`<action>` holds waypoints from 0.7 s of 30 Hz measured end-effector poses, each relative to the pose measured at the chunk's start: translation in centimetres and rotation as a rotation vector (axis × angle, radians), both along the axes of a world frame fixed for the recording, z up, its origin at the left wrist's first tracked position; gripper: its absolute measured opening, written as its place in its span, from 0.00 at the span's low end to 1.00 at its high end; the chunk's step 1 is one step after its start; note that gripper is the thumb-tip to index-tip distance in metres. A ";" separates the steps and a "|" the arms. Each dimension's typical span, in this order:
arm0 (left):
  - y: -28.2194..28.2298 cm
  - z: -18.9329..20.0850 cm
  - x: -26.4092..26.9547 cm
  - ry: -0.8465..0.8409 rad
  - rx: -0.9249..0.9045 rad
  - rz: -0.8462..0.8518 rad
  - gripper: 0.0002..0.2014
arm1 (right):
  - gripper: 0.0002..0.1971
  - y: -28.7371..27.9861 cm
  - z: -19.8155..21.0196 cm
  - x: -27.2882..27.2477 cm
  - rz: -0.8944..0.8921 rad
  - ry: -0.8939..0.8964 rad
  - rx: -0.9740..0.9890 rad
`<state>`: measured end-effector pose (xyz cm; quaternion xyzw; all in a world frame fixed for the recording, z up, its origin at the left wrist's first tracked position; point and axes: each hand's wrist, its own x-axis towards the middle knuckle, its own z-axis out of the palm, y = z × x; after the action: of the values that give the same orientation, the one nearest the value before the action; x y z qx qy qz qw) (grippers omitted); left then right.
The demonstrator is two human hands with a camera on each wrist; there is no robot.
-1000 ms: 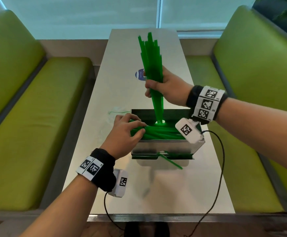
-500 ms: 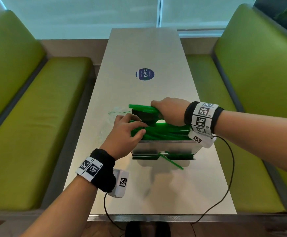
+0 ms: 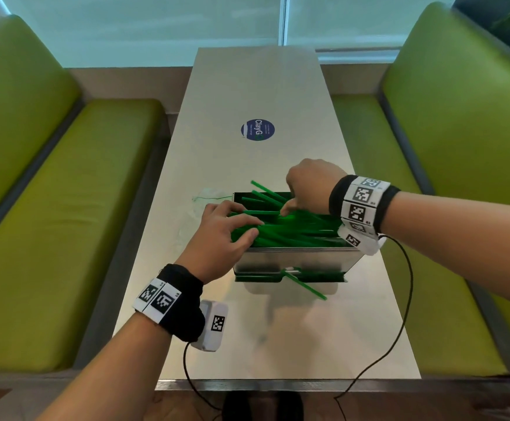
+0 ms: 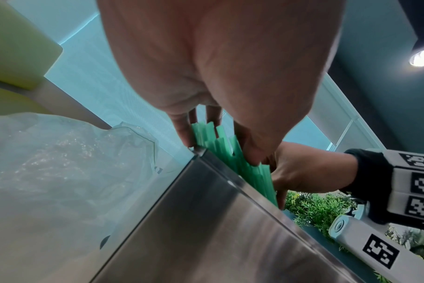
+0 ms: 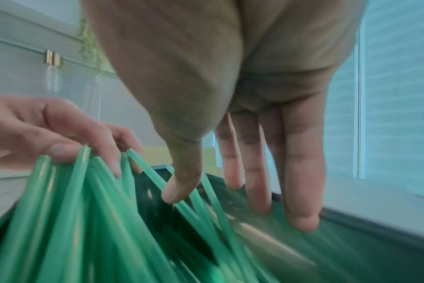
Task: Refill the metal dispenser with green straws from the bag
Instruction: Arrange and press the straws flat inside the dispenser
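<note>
The green straws [image 3: 290, 229] now lie lengthwise in the open top of the metal dispenser [image 3: 296, 259], which stands on the near half of the table [image 3: 247, 86]; a second ago a thick bundle of them stood upright in the right hand's fist above the box, half a second ago the bundle was laid over flat at the rim, and now it is released, with a few straws still askew and one end poking over the far left edge. The right hand [image 3: 311, 185] hangs over the far side of the box with fingers straight and slightly spread, pointing down, the thumb tip touching one crossed straw; it grips nothing. The left hand [image 3: 220, 238] has stayed at the box's left end, its fingers loosely bent and resting on the straw ends, seemingly squaring them against the wall. I judge this batch delivered, and what remains is levelling the crooked straws so they settle into the pile. One lone straw [image 3: 305, 284] juts from the dispensing slot at the front base, as it did before. The clear plastic bag [image 4: 61, 162] lies crumpled on the table just beside the dispenser's left end; whether it still holds straws cannot be told. Farther up the table a round blue sticker [image 3: 258, 130] reads "ClayG"; its smaller print is illegible. The wristbands [image 3: 361, 202] carry black-and-white square codes, no words.
</note>
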<state>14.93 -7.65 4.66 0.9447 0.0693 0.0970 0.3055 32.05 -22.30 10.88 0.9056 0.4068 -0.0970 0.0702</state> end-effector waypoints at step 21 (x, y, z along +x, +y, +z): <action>0.5 0.3 0.3 -0.037 -0.207 0.088 0.44 | 0.25 -2.7 -2.3 -1.1 0.013 0.636 0.035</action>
<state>15.24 -7.18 5.00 0.9021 0.1147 0.1201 0.3982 30.94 -25.00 8.59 0.8283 0.4159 -0.3678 -0.0753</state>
